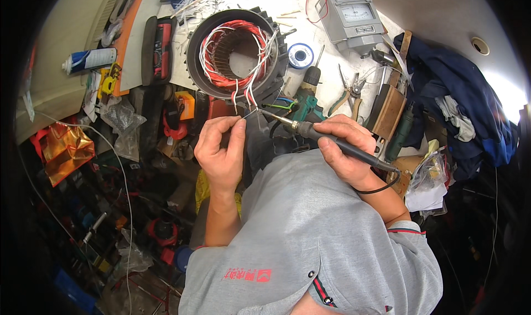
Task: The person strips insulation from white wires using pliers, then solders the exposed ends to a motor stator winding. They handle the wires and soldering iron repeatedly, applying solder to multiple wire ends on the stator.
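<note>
Barely visible: wire [247, 113] past fingertips [239, 122]

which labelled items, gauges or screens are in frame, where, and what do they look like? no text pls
Analog meter: top centre of the bench, grey box, pale dial face, small label plates.
Spray can: upper left, lying on its side, white and blue label.
Multimeter: left of the motor stator, dark case, red trim.

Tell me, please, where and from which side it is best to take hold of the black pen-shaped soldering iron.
Grip the black pen-shaped soldering iron on its dark handle, at the middle, coming from the right, cord end. Its thin metal tip points left toward the wire ends by the left hand, so that end is probably hot. The right hand already wraps the handle this way.
</note>
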Available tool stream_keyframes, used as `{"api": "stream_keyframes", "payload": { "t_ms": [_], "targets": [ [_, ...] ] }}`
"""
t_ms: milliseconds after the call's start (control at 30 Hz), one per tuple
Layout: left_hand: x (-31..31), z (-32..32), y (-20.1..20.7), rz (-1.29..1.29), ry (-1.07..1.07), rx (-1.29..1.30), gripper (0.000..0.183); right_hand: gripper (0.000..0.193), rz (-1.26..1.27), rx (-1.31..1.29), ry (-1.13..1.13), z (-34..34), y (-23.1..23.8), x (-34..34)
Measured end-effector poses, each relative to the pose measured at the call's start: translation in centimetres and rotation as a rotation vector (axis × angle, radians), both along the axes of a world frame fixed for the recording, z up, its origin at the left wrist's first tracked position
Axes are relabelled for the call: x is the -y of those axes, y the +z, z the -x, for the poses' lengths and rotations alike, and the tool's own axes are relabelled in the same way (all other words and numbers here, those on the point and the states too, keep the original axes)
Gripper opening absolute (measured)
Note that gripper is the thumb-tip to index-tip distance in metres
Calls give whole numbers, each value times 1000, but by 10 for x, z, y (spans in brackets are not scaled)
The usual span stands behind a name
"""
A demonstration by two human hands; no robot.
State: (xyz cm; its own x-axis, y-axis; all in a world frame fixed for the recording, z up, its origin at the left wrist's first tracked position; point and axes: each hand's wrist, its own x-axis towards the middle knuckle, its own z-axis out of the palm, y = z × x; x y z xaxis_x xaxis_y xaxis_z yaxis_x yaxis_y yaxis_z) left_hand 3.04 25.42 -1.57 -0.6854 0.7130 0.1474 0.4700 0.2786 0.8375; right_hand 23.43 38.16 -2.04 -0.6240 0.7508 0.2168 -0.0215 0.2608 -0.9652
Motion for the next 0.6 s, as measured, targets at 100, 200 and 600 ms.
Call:
{"api": "stream_keyframes", "payload": {
  "t_ms": [100, 200, 600],
  "targets": [
    [0, -1, 0, 7, 1, 9, 12, 25, -5, -5, -2, 0, 0, 0],
    [0, -1, 0, 11, -15, -4, 11, 25, -11, -11, -2, 1, 0, 0],
    [-4, -1, -2, -8, -4, 6, 10, 25, -20, -11, -5, 1, -1, -1]
  ]
}}
